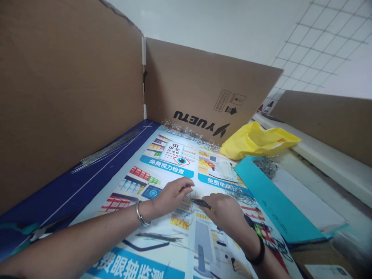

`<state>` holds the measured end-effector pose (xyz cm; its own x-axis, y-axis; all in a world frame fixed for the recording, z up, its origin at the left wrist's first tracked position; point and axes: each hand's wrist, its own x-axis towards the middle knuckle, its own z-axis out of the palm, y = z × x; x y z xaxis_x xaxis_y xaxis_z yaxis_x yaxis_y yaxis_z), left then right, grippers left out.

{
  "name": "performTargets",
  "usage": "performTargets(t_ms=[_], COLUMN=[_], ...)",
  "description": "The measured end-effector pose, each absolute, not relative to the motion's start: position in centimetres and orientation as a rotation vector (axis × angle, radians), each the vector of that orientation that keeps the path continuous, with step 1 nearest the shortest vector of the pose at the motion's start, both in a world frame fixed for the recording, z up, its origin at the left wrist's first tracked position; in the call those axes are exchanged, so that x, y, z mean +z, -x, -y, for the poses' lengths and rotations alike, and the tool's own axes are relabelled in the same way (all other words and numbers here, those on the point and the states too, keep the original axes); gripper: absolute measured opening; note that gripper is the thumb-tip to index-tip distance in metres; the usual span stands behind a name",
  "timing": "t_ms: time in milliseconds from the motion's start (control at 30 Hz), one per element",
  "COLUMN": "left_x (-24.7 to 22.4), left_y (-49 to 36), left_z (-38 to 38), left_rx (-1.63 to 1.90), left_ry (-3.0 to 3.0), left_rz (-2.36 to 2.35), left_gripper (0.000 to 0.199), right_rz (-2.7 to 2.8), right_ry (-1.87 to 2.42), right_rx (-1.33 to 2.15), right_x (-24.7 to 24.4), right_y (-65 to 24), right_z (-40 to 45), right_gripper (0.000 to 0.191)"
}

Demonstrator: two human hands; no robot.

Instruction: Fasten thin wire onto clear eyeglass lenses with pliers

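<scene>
My left hand, with a silver bangle at the wrist, is closed in a pinch over the middle of the printed poster. A thin wire curls down in a loose loop from its fingertips. My right hand is wrapped round the handles of dark-jawed pliers, whose tip points left and reaches the wire just below my left fingers. Whether the jaws touch the wire is too fine to tell. Below my hands lies a small bundle of straight wires.
Cardboard panels wall the left and back. Long straight wires lie at left, near a teal-handled tool. Bent wire pieces line the back. At right are a yellow bag, a teal box, a wire tangle and dark loops.
</scene>
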<state>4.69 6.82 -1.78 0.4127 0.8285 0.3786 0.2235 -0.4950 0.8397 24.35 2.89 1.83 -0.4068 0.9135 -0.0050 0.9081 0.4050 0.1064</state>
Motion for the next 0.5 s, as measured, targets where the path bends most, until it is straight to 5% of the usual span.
performTargets(t_ms=[500], left_x=[-2.4], left_y=[-5.1], left_z=[-6.8], left_rx=[0.881], left_ry=[-1.635], left_rz=[-1.053], left_gripper=[0.012], right_rz=[-2.494], right_ry=[-1.792], right_rx=[0.262], right_x=[2.1], right_y=[-23.7], right_z=[-2.2], right_gripper=[0.019])
